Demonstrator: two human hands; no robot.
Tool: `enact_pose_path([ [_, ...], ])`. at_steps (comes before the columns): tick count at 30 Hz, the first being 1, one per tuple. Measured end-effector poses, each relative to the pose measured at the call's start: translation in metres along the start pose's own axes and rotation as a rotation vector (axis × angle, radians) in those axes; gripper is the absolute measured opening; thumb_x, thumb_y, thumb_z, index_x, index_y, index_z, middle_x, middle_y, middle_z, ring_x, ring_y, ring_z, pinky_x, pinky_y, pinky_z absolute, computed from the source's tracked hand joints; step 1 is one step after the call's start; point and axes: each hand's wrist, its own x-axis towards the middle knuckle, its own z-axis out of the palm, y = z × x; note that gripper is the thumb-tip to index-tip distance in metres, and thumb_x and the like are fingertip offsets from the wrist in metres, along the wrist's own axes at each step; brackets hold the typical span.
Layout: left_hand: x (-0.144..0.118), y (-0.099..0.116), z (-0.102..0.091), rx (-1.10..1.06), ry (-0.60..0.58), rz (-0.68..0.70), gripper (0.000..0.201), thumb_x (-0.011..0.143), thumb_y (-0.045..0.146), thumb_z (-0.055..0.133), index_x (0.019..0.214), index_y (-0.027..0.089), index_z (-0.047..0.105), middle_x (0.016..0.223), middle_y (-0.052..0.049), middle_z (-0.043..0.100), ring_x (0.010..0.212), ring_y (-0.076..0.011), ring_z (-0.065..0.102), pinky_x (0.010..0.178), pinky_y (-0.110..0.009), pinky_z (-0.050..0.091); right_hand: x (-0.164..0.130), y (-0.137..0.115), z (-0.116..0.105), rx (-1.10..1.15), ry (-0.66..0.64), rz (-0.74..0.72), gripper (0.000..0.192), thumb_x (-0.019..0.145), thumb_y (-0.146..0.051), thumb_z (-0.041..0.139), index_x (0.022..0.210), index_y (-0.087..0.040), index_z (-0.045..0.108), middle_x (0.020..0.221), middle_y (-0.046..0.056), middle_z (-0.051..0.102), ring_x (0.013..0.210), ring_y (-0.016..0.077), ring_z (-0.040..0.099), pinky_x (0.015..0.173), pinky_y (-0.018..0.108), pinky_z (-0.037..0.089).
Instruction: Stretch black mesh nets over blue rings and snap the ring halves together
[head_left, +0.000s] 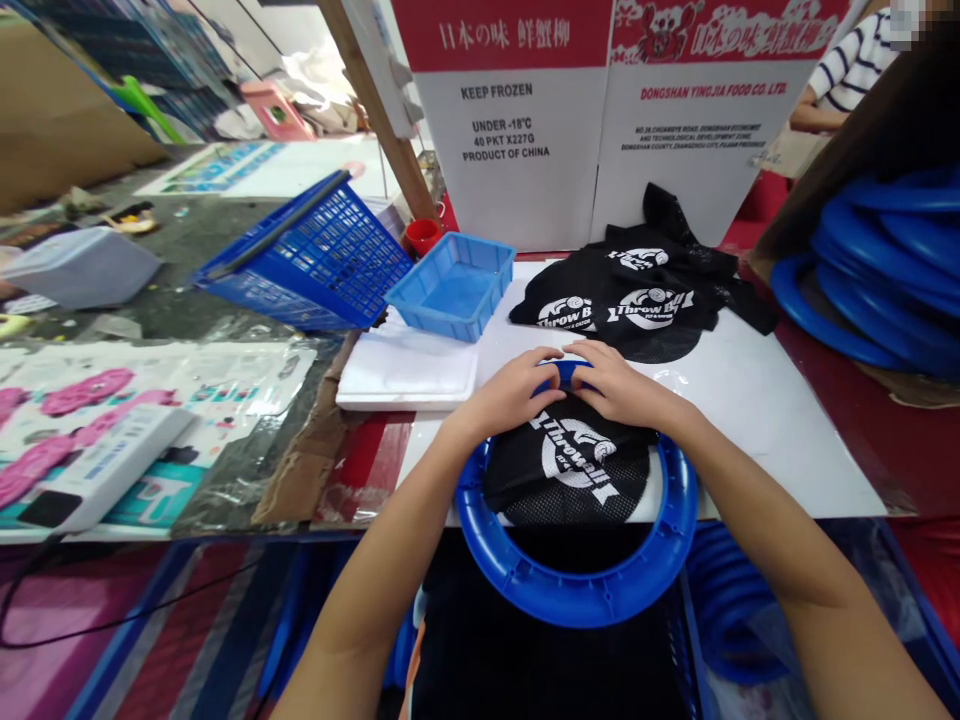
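A blue plastic ring [577, 590] lies at the near edge of a white board [757, 400], half overhanging it. A black mesh cloth [574, 460] with white "Throw Ball" print is draped over the ring's far half. My left hand [514, 392] and my right hand [619, 385] press together on the far rim of the ring, fingers curled over the cloth's edge there. Both forearms reach in from below.
A pile of black printed mesh cloths [637, 295] lies beyond my hands. A small blue tray [450, 285] and a tipped blue basket [307, 255] stand left. Stacked blue rings [885, 270] sit right, with cardboard boxes [600, 110] behind. A person in a striped shirt [851, 65] stands far right.
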Motion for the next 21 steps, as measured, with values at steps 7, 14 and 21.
enact_pose_path([
  [7, 0.003, 0.001, -0.003, 0.031, 0.054, -0.035, 0.008, 0.1, 0.025, 0.068, 0.094, 0.021, 0.064, 0.096, -0.004, 0.075, 0.098, -0.0239, 0.07, 0.104, -0.046, 0.049, 0.003, 0.0, -0.006, 0.215, -0.06, 0.042, 0.026, 0.106, -0.029, 0.056, 0.103, -0.022, 0.081, 0.156, 0.015, 0.061, 0.147, 0.0354, 0.053, 0.124, 0.065, 0.043],
  [14, 0.005, 0.003, 0.003, -0.069, 0.116, -0.049, 0.007, 0.095, 0.015, 0.069, 0.091, 0.021, 0.067, 0.095, -0.003, 0.076, 0.093, -0.0213, 0.07, 0.091, -0.037, 0.055, 0.006, 0.001, -0.015, 0.442, -0.046, 0.192, 0.024, 0.1, -0.04, 0.064, 0.09, -0.021, 0.076, 0.145, 0.011, 0.072, 0.134, 0.0309, 0.066, 0.121, 0.056, 0.045],
  [21, 0.005, -0.001, 0.009, -0.051, 0.166, -0.039, 0.01, 0.096, 0.014, 0.068, 0.093, 0.021, 0.074, 0.098, -0.006, 0.077, 0.097, -0.0227, 0.071, 0.093, -0.04, 0.057, 0.008, -0.003, -0.007, 0.361, 0.094, 0.128, 0.014, 0.096, -0.033, 0.066, 0.09, -0.023, 0.074, 0.114, 0.007, 0.081, 0.111, 0.0273, 0.074, 0.106, 0.047, 0.055],
])
